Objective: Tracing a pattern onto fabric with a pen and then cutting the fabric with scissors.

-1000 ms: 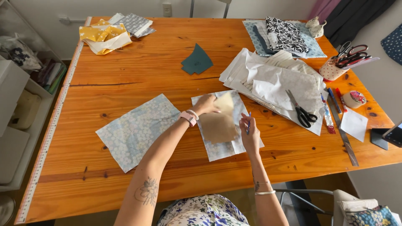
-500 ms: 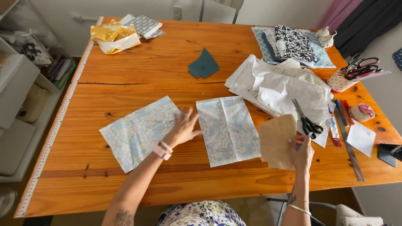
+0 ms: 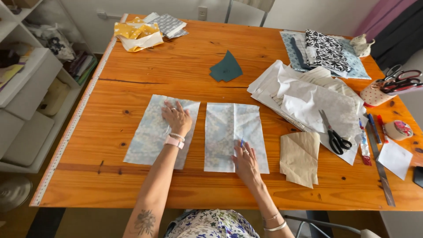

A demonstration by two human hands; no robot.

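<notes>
Once set down, tan paper [image 3: 300, 156] unheld.

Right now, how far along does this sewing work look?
Done: two pale printed fabric rectangles lie flat, side by side, and the tan paper pattern sits aside. In hand: the left hand presses the left fabric piece; the right hand rests on the right fabric piece. Left: nothing looks joined; the scissors lie unused.

Bright, even daylight floods the table [image 3: 211, 194]; shadows under the hands stay soft and faint. Focus is sharp throughout, edges bow with wide-angle distortion, no harsh glare.
</notes>
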